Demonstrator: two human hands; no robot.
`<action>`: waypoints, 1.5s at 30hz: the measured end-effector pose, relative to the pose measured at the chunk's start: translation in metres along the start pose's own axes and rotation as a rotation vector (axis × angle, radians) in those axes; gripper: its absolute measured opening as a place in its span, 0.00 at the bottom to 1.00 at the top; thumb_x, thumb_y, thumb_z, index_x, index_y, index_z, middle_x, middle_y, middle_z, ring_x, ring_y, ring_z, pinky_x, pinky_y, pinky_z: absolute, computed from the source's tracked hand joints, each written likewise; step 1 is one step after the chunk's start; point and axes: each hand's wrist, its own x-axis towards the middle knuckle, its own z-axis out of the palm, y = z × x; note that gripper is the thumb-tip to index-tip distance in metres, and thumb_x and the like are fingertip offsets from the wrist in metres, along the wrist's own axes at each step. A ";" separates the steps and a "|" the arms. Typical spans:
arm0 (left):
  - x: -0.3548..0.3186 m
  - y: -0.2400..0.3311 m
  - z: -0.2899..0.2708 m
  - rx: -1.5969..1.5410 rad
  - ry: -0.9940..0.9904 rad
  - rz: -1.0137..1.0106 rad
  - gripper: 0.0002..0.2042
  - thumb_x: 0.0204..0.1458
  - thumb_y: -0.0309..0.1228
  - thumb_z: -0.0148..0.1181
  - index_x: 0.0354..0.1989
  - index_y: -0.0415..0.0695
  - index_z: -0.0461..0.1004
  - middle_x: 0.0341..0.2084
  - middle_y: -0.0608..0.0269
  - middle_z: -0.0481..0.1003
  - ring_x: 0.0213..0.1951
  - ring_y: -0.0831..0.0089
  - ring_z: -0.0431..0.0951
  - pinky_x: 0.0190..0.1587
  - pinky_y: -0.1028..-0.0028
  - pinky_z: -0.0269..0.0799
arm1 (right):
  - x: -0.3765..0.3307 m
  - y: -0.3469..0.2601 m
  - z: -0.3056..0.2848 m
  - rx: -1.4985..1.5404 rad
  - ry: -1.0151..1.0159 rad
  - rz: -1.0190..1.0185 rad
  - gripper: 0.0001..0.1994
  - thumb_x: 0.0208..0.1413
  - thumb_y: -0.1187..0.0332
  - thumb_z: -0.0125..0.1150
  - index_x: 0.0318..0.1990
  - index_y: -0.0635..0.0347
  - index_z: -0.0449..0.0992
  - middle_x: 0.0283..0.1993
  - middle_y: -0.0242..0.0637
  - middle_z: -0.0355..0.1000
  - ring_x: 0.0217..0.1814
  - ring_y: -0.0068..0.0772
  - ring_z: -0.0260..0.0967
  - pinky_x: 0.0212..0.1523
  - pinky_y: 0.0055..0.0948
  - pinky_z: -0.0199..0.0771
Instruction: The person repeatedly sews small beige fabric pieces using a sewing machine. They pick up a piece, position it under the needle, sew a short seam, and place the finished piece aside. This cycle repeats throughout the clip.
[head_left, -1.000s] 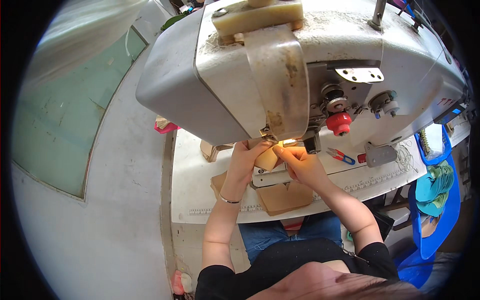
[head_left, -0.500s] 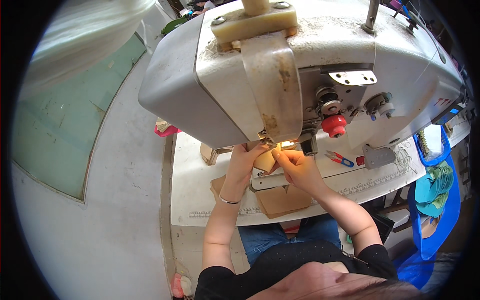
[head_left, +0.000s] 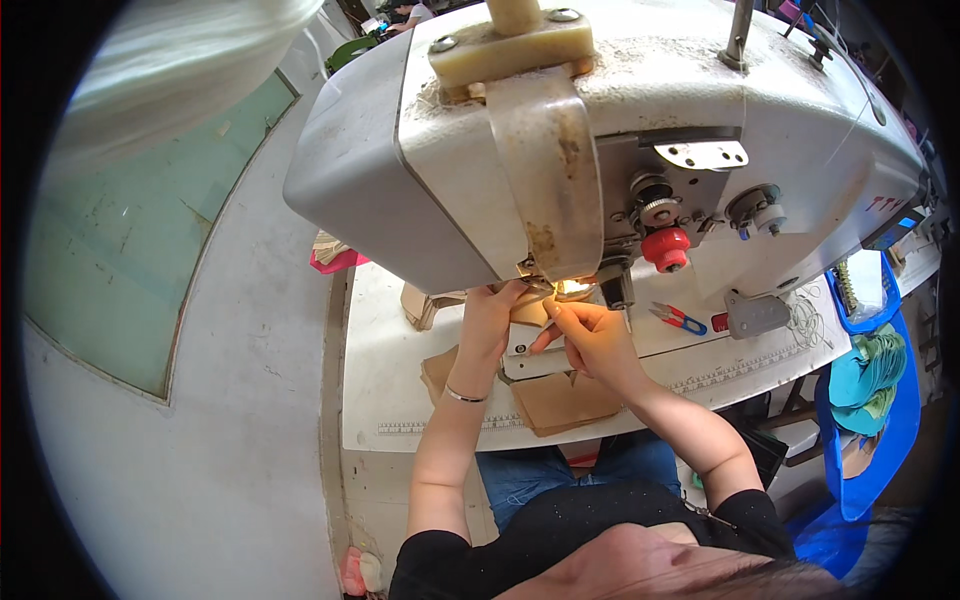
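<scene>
I see tan piece [head_left: 528,312] mid-frame, below sewing machine [head_left: 345,175]. Left hand [head_left: 487,322] at it, fingertips hidden; right hand [head_left: 598,340], thumb by its edge. Can't tell either grip. Loose hold might turn piece crooked; close fingers might get poked.

Warm glow [head_left: 574,288] under sewing machine [head_left: 460,150]; wall [head_left: 250,330] bright; edges bent, rim black; lower-right corner perhaps blurred.

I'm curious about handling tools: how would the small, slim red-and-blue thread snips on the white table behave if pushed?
Being small and slim, the snips are probably light. Lying flat on the table, they'd likely slide rather than roll.
</scene>
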 end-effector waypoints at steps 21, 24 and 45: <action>-0.033 0.007 -0.015 0.152 0.039 0.193 0.16 0.53 0.25 0.59 0.51 0.36 0.69 0.36 0.63 0.77 0.36 0.80 0.74 0.38 0.79 0.68 | -0.050 0.086 -0.037 -1.306 -0.046 -0.503 0.22 0.47 0.63 0.65 0.50 0.60 0.71 0.56 0.42 0.63 0.64 0.50 0.54 0.62 0.49 0.51; -0.070 0.010 -0.049 0.195 0.109 0.267 0.22 0.53 0.24 0.60 0.56 0.38 0.65 0.39 0.63 0.76 0.38 0.80 0.74 0.39 0.81 0.69 | -0.052 0.088 -0.040 -1.230 -0.061 -0.492 0.21 0.45 0.64 0.66 0.48 0.59 0.72 0.56 0.41 0.64 0.62 0.48 0.56 0.60 0.48 0.51; -0.118 -0.105 -0.047 1.348 -0.096 0.573 0.21 0.51 0.34 0.61 0.53 0.40 0.70 0.54 0.54 0.67 0.58 0.55 0.64 0.57 0.60 0.59 | -0.063 0.092 -0.046 -1.225 0.015 -0.522 0.21 0.44 0.65 0.67 0.48 0.59 0.72 0.56 0.37 0.65 0.60 0.41 0.60 0.58 0.45 0.53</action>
